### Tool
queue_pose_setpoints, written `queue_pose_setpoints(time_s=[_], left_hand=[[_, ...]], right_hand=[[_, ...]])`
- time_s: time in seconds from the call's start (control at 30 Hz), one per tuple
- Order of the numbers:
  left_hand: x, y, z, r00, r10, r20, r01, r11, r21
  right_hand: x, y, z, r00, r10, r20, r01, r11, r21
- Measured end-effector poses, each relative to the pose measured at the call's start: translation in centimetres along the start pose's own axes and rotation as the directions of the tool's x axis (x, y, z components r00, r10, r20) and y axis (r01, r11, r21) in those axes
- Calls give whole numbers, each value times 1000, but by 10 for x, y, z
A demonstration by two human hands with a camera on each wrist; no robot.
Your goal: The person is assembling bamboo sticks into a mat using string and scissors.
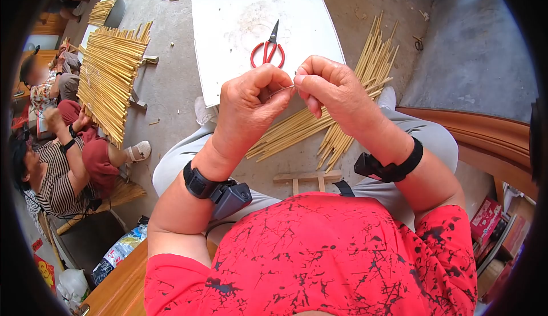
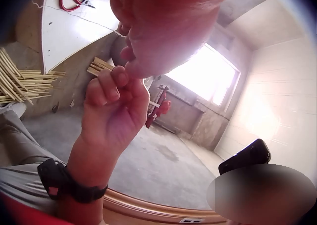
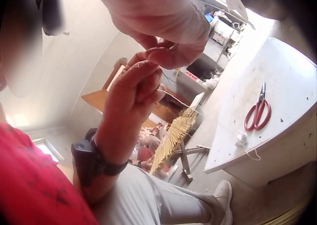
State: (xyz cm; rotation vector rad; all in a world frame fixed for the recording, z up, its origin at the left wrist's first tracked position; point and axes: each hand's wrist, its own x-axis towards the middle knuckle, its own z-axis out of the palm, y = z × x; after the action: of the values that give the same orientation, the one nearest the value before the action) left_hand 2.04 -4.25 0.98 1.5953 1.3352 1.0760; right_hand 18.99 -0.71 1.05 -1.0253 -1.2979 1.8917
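Both hands meet fingertip to fingertip above the near edge of a white table (image 1: 228, 36). My left hand (image 1: 248, 99) pinches a fine strand between thumb and forefinger, and a short length of it shows below those fingers. My right hand (image 1: 337, 90) pinches at the same spot, its other fingers curled. From the fingertips a white thread (image 2: 81, 18) trails out over the table in the left wrist view. A small ball of thread (image 3: 241, 139) sits near the table edge. Red-handled scissors (image 1: 268, 52) lie just beyond the hands. The exact pinch point is mostly hidden by fingers.
Bundles of straw-coloured stalks (image 1: 297, 130) lie on the floor between the legs and right of the table. At left, a slatted mat of stalks (image 1: 111, 76) rests on a stand beside two seated people. A small wooden frame (image 1: 308, 177) is close to my lap.
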Motion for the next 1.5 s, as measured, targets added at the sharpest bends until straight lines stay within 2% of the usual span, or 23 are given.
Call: queue_pose_setpoints(time_s=[0.03, 0.07, 0.13, 0.27, 0.3, 0.33, 0.37, 0.43, 0.47, 0.53, 0.57, 0.6, 0.63, 0.73, 0.83, 0.93, 1.37, 1.43, 1.5], left_hand=[[-1, -1, 0, 998, -58, 24, 59, 996, -71], [-1, -3, 1, 998, -58, 23, 59, 996, -71], [-1, -5, 4, 998, -50, 38, 58, 968, -244], [-2, -3, 3, 992, -84, 90, 107, 951, -289], [-2, -2, 4, 991, -97, 98, 124, 938, -323], [-2, -2, 4, 988, -109, 106, 140, 924, -357], [-2, -2, 4, 988, -108, 106, 139, 923, -358], [-2, -4, 3, 982, -117, 149, 166, 909, -383], [-2, -3, 3, 982, -115, 148, 164, 909, -383], [0, 2, 4, 975, -163, 151, 218, 836, -503], [0, 2, 3, 976, -161, 147, 214, 837, -504], [-1, 3, 2, 966, -190, 173, 253, 822, -510], [-2, 3, 1, 955, -219, 201, 293, 805, -515], [-1, 9, -3, 965, -219, 146, 261, 862, -435], [0, 6, -2, 973, -216, 86, 231, 870, -436], [0, 2, -3, 979, -174, 105, 200, 919, -341], [1, 5, 0, 985, -169, 14, 169, 969, -181], [1, 9, 1, 993, -115, 22, 117, 984, -137], [0, 5, 1, 992, -122, 29, 124, 984, -128]], right_hand=[[0, 1, 0, 1000, 7, -3, -7, 1000, -16], [0, 1, 1, 1000, 7, -3, -7, 1000, -16], [-1, 1, 1, 999, -34, 3, 34, 993, -115], [1, 7, 4, 992, -123, -36, 115, 979, -169], [1, 10, 5, 947, -314, -62, 272, 893, -358], [1, 12, 6, 868, -494, -48, 395, 747, -535], [1, 11, 8, 868, -494, -48, 395, 746, -536], [0, 8, 10, 800, -597, -54, 435, 640, -634], [0, 8, 10, 799, -599, -54, 436, 639, -634], [1, 7, 9, 846, -524, -97, 401, 746, -532], [1, 3, 6, 845, -526, -93, 404, 743, -534], [0, -4, 3, 936, -343, -82, 296, 889, -351], [0, -7, 1, 988, -151, -31, 144, 977, -159], [3, -1, 0, 989, -145, -26, 143, 988, -65], [1, -5, 1, 995, -86, -49, 79, 989, -127], [4, 0, -1, 994, -91, -55, 86, 993, -86], [0, -3, 3, 997, -72, -14, 70, 992, -100], [0, 0, 2, 999, -48, -24, 48, 999, -20], [1, 1, 1, 998, -60, -17, 60, 998, -27]])
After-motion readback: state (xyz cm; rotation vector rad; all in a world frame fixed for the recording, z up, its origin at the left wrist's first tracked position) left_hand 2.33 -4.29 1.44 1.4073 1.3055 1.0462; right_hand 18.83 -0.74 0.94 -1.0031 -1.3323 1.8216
